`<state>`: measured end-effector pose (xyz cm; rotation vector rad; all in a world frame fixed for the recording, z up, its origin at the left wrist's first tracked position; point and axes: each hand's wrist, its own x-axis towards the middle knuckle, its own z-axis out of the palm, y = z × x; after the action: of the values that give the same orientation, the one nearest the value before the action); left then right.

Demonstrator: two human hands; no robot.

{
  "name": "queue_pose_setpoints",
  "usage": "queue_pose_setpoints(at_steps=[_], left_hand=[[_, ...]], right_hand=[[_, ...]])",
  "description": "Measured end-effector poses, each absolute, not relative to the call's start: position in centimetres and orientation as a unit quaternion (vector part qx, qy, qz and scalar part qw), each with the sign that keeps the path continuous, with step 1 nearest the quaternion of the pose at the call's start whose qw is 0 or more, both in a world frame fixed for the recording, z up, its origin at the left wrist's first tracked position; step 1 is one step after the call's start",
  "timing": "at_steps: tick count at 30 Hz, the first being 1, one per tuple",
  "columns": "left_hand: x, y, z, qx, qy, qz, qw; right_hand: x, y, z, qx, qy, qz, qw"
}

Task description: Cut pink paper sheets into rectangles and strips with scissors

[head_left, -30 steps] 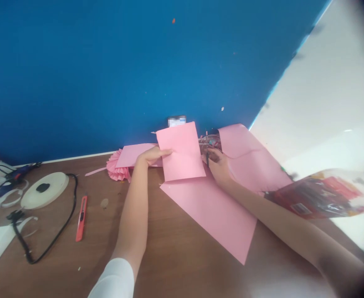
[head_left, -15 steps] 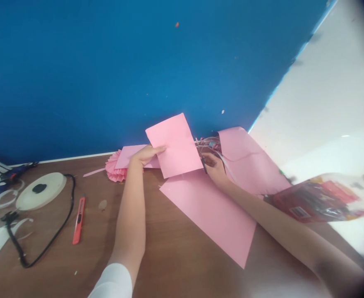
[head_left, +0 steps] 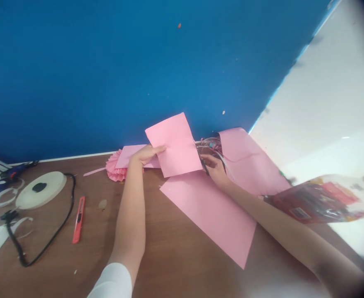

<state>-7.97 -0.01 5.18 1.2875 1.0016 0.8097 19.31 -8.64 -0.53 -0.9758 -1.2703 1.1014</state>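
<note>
My left hand [head_left: 147,155] pinches the left edge of a pink paper sheet [head_left: 176,145], thumb on its front face. The sheet is held up in the air, tilted. At its right edge my right hand [head_left: 214,167] grips a pair of scissors [head_left: 204,164] with dark handles; the blades are against the paper's edge and mostly out of sight. Below lies a larger pink sheet [head_left: 213,215] on the table. Behind my left hand is another pink piece [head_left: 129,155], partly over a pleated pink paper rosette [head_left: 115,167].
A red box cutter [head_left: 79,220] lies left of my left arm. Farther left are a cream round disc [head_left: 42,191] and a black cable [head_left: 53,244]. Right of my hands are a curled pink sheet [head_left: 250,161], ribbons [head_left: 211,143] and a plastic packet [head_left: 321,198]. A blue wall [head_left: 123,74] rises behind.
The scissors have shifted slightly in my right hand, the handles now nearer together and the blades at the sheet's right edge. My left hand and the sheet stay nearly still.
</note>
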Motion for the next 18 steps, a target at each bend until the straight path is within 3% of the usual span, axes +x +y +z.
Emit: queue_pose_setpoints(at_steps=[18], left_hand=[[-7.78, -0.27, 5.7, 0.59, 0.466, 0.34, 0.565]], right_hand=[[19.62, -8.6, -1.0, -0.443, -0.536, 0.468, 0.545]])
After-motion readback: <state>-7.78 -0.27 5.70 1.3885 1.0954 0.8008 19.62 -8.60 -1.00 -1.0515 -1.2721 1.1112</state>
